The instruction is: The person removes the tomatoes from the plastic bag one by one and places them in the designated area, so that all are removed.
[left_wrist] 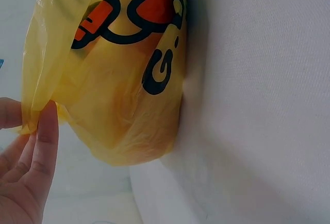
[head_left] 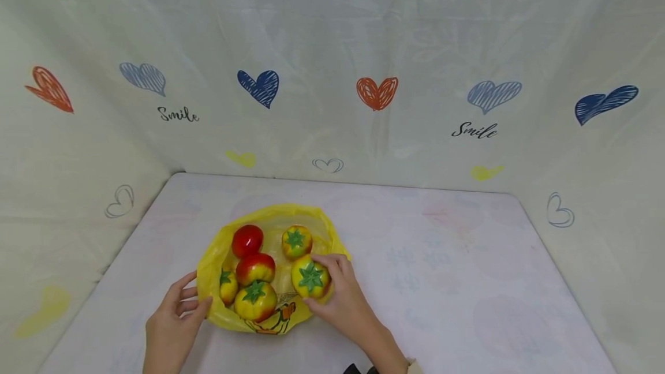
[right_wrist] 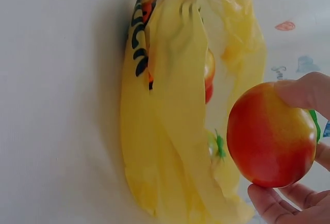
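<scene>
Yellow-red, slick-looking fruit is resting side-gripped in the right hand; the left hand is pinching the flimsy-looking bag rim.

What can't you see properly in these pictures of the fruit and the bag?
Head view: the black thing, cut off by the bottom edge; I can't tell what it is.
Head view: part of the leftmost yellow fruit, hidden by the rim of the yellow bag.
Left wrist view: the whole drawing, cut off by the top edge.
Right wrist view: most of the fruits inside, hidden behind the bag's side.
</scene>
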Demonstrator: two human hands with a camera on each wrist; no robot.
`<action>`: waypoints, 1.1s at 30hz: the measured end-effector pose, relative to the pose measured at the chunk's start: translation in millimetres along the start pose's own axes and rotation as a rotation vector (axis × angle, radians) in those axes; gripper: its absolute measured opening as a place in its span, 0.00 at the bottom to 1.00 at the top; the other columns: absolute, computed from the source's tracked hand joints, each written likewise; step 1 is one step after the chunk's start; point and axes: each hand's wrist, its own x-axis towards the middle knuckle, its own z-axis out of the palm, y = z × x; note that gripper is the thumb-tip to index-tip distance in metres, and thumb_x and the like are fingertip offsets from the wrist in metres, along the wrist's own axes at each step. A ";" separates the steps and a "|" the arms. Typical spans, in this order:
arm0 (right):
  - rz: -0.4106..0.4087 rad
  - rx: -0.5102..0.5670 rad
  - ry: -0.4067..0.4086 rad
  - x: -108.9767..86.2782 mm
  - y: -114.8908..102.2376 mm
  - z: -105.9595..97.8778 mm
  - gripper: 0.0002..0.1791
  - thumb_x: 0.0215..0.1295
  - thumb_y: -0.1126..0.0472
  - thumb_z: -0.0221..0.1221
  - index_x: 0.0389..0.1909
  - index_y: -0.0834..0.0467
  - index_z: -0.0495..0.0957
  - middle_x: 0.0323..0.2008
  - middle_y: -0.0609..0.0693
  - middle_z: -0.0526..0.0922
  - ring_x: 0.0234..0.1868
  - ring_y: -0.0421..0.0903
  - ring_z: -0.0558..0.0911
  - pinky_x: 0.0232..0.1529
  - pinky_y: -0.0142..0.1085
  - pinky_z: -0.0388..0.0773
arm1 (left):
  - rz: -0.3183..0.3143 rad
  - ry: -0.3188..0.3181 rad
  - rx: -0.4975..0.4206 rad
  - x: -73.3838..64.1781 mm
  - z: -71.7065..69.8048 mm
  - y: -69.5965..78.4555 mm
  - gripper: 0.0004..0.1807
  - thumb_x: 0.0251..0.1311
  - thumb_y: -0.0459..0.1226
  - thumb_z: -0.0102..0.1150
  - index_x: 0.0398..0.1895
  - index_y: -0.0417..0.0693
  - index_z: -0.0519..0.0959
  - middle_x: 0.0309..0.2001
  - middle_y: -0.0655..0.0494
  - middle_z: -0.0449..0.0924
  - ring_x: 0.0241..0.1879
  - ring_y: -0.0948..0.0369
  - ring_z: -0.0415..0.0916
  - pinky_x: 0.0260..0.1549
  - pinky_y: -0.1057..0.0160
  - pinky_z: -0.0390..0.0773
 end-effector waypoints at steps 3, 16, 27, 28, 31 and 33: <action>-0.001 0.001 0.022 -1.2 3.6 -4.8 0.38 0.46 0.60 0.71 0.61 0.50 0.65 0.52 0.50 0.65 0.53 0.46 0.70 0.52 0.43 0.78 | -0.005 0.012 0.000 5.1 5.2 -10.3 0.34 0.53 0.37 0.65 0.65 0.51 0.65 0.46 0.42 0.77 0.32 0.62 0.78 0.22 0.63 0.82; 0.077 0.036 0.111 -4.8 18.7 -25.3 0.38 0.46 0.58 0.71 0.60 0.46 0.67 0.53 0.48 0.66 0.52 0.43 0.71 0.51 0.41 0.77 | 0.039 0.015 -0.034 8.7 7.6 -20.5 0.34 0.52 0.39 0.67 0.64 0.51 0.66 0.44 0.42 0.77 0.30 0.64 0.77 0.19 0.65 0.81; 0.168 0.037 0.170 -5.5 38.2 -36.9 0.39 0.45 0.59 0.72 0.60 0.46 0.68 0.52 0.48 0.67 0.51 0.43 0.71 0.50 0.39 0.76 | -0.016 0.021 0.005 1.6 1.9 -0.8 0.33 0.54 0.34 0.64 0.64 0.50 0.65 0.46 0.42 0.77 0.34 0.59 0.78 0.24 0.61 0.83; 0.170 0.033 0.180 -5.5 40.0 -37.5 0.39 0.44 0.59 0.72 0.60 0.47 0.68 0.52 0.48 0.67 0.50 0.43 0.71 0.50 0.38 0.76 | -0.018 0.019 0.009 0.9 1.1 0.9 0.33 0.54 0.34 0.64 0.64 0.49 0.65 0.46 0.42 0.77 0.33 0.60 0.78 0.24 0.61 0.83; 0.180 0.015 0.203 -5.5 45.5 -38.7 0.39 0.43 0.60 0.72 0.60 0.49 0.68 0.52 0.50 0.67 0.49 0.42 0.72 0.49 0.37 0.77 | -0.030 -0.003 -0.003 -4.0 -4.8 11.5 0.32 0.54 0.34 0.63 0.64 0.48 0.65 0.46 0.41 0.77 0.32 0.62 0.77 0.24 0.64 0.83; 0.187 0.006 0.215 -5.3 49.5 -38.9 0.39 0.44 0.61 0.72 0.60 0.50 0.68 0.52 0.51 0.68 0.48 0.43 0.72 0.48 0.37 0.77 | -0.036 -0.029 -0.017 -6.5 -9.2 18.0 0.31 0.55 0.32 0.62 0.63 0.45 0.65 0.47 0.37 0.76 0.33 0.60 0.78 0.26 0.67 0.83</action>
